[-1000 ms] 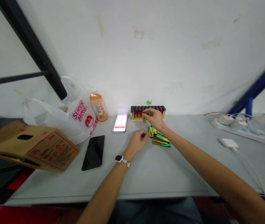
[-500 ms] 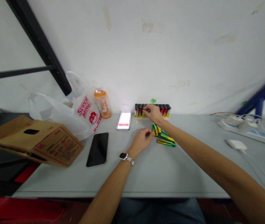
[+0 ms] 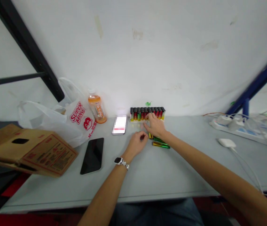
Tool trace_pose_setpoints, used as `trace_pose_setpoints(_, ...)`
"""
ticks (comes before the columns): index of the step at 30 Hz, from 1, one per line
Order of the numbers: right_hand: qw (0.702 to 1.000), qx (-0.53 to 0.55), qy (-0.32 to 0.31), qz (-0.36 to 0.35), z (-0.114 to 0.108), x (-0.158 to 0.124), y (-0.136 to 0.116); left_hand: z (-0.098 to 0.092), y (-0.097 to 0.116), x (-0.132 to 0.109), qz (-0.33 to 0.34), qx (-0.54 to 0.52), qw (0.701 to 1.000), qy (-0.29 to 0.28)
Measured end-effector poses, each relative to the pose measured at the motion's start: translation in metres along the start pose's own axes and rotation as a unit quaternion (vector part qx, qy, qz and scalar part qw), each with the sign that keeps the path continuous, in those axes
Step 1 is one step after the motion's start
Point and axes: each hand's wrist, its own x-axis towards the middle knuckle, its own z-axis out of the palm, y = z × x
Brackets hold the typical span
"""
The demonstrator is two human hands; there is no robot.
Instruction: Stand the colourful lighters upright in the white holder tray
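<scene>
A row of lighters (image 3: 135,114) with black tops and red, green and yellow bodies stands upright in a clear tray against the wall. My right hand (image 3: 156,125) is in front of its right half, thumb and fingers apart, with nothing seen between them. Under and beside that hand lie several shiny green-and-gold tube-like pieces (image 3: 161,145), partly covered by it. My left hand (image 3: 137,142), wearing a watch (image 3: 118,160), rests on the table left of these pieces. Its fingers are curled together, and what they hold, if anything, is hidden.
To the left are a black tablet (image 3: 92,156), a lit phone (image 3: 119,125), an orange drink bottle (image 3: 97,109), a white plastic bag (image 3: 78,125) and an open cardboard box (image 3: 51,153). A power strip (image 3: 239,127) and a white charger (image 3: 227,143) with cables lie on the right.
My right hand has drawn back from the lighter row towards the loose pieces and its fingers have spread. A green lighter now shows in the row. The view has shifted slightly right.
</scene>
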Motion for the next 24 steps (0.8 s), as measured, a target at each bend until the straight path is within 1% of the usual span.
trace_pose_setpoints(3, 0.998, -0.020, -0.041, 0.033, -0.003, -0.018, 0.008, -0.001, 0.002, 0.000, 0.002, 0.000, 1.000, -0.009)
trace_pose_setpoints(5, 0.997, -0.028, -0.060, 0.040, -0.007, -0.026, 0.010, -0.001, 0.003, 0.000, 0.002, 0.005, 1.000, -0.009)
trace_pose_setpoints(9, 0.995, -0.019, -0.082, 0.057, -0.013, -0.031, 0.005, -0.001, 0.004, 0.000, -0.001, 0.009, 1.000, -0.006)
trace_pose_setpoints(12, 0.993, 0.006, -0.090, 0.077, -0.011, -0.029, 0.000, -0.002, 0.006, 0.000, -0.001, 0.005, 1.000, 0.000)
trace_pose_setpoints(15, 0.993, 0.052, -0.063, 0.086, -0.006, -0.027, 0.001, -0.003, 0.007, 0.000, -0.008, 0.005, 1.000, 0.007)
trace_pose_setpoints(18, 0.984, 0.160, -0.004, 0.084, -0.003, -0.026, 0.007, -0.005, 0.007, 0.001, -0.016, 0.001, 1.000, 0.015)
trace_pose_setpoints(19, 0.973, 0.218, 0.013, 0.080, -0.002, -0.027, 0.009, -0.005, 0.006, 0.001, -0.017, -0.001, 1.000, 0.016)
trace_pose_setpoints(20, 0.954, 0.288, 0.023, 0.076, -0.003, -0.028, 0.010, -0.005, 0.006, 0.001, -0.018, -0.003, 1.000, 0.017)
trace_pose_setpoints(21, 0.928, 0.364, 0.028, 0.075, -0.003, -0.029, 0.011, -0.005, 0.006, 0.001, -0.018, -0.005, 1.000, 0.017)
trace_pose_setpoints(23, 0.859, 0.504, 0.030, 0.084, -0.005, -0.033, 0.011, -0.005, 0.006, 0.000, -0.017, -0.007, 1.000, 0.013)
trace_pose_setpoints(24, 0.824, 0.557, 0.031, 0.095, -0.007, -0.036, 0.010, -0.005, 0.007, 0.000, -0.017, -0.006, 1.000, 0.010)
